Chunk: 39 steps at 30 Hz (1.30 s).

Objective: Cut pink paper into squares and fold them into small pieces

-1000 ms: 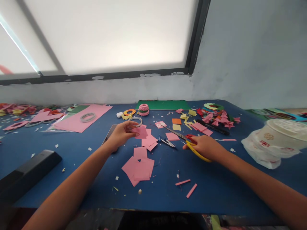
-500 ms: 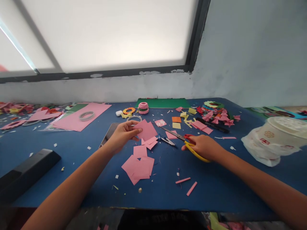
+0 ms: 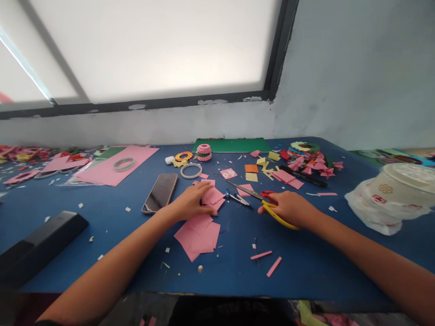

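My left hand point(image 3: 194, 200) is low over the table, its fingers spread at the left edge of some pink paper pieces point(image 3: 212, 195); whether it grips one is hard to tell. More pink squares point(image 3: 200, 237) lie overlapping just below it. My right hand point(image 3: 288, 208) is closed round the red and yellow handles of the scissors point(image 3: 275, 213), whose blades point left and are nearly together. Under the blades lies a pink square point(image 3: 245, 189). A compass point(image 3: 239, 199) rests between the two hands.
A phone point(image 3: 160, 194) and a tape ring point(image 3: 190, 170) are left of centre. The black case point(image 3: 42, 244) sits at the front left, a bagged cup point(image 3: 384, 197) at the right. Paper flowers point(image 3: 309, 165), a marker point(image 3: 306, 176) and a green sheet point(image 3: 231, 145) are farther back.
My left hand has moved down and right, lowering the pink sheets it held onto the other pink pieces. The phone and tape ring are now uncovered. My right hand and scissors have hardly moved.
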Available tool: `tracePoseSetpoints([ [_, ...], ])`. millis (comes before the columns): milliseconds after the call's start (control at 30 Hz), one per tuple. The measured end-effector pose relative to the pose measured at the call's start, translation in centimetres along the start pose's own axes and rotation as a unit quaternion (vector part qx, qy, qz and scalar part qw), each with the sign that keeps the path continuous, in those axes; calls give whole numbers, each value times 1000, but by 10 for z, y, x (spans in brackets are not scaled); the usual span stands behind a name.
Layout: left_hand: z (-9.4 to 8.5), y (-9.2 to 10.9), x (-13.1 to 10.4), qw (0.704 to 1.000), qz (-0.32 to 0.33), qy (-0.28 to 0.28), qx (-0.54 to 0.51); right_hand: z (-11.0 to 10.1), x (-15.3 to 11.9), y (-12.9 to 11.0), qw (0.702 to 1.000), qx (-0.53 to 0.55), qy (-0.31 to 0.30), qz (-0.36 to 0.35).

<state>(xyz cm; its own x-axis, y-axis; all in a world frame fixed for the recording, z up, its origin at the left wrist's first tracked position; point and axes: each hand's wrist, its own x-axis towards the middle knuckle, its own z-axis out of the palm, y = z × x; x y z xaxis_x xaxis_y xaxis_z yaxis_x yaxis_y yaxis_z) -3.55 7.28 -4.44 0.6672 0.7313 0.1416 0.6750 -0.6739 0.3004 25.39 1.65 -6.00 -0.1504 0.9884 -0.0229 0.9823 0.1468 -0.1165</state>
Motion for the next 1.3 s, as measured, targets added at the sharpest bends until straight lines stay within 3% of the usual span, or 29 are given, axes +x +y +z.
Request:
tracePoseSetpoints([
  [100, 6, 0, 5, 1000, 0, -25, -3, 0, 0, 0, 1000, 1, -5, 0],
  [267, -11, -12, 2, 988, -86, 106, -72, -3, 0, 0, 1000, 0, -3, 0],
  [367, -28, -15, -2, 962, -142, 196, -127, -3, 0, 0, 1000, -3, -1, 6],
  [433, -37, -15, -4, 945, -177, 219, -169, -3, 0, 0, 1000, -2, -4, 14],
  [600, -46, -19, -8, 940, -223, 163, -201, -4, 3, 4, 999, 0, -8, 43],
  [700, -43, -19, -7, 951, -231, 132, -157, -4, 6, 13, 999, 3, -2, 52],
  [833, -33, -18, -5, 980, -173, 84, -57, -2, 12, 28, 998, 0, 11, 65],
  [967, -23, -25, 0, 985, -130, 111, 10, -1, 17, 41, 996, -11, 45, 72],
  [1100, -15, -37, 13, 994, -86, 49, 46, 0, 19, 48, 997, 12, 48, 66],
  [1300, -20, -45, 28, 993, -108, 47, 14, 0, 21, 49, 996, 54, 55, 37],
])
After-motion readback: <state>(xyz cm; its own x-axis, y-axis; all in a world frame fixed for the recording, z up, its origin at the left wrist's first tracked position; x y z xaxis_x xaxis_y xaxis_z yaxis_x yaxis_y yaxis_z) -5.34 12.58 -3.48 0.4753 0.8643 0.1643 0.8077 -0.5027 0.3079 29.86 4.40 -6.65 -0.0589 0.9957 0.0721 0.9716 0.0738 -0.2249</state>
